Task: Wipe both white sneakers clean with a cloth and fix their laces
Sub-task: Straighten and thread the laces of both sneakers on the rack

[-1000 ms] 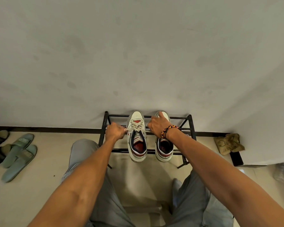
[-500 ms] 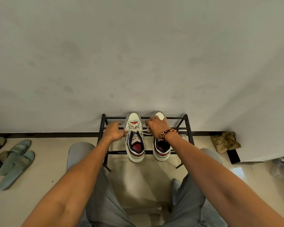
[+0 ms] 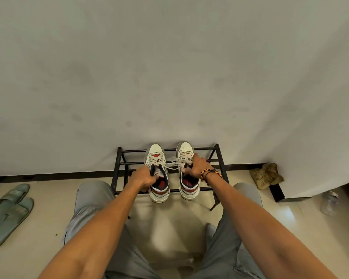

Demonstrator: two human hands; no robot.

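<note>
Up close, left hand gripping left sneaker, right hand fingers pinching laces, no legible writing.

The left hand covers the near left side of the left sneaker, so its fingertips and what they pinch cannot be made out. The right hand hides the tongue and part of the lacing of the right sneaker; which lace end it holds is unclear. The grey slippers run off the left edge. A crumpled cloth by the wall is too small to read. A blurred clear object lies far right.
</note>
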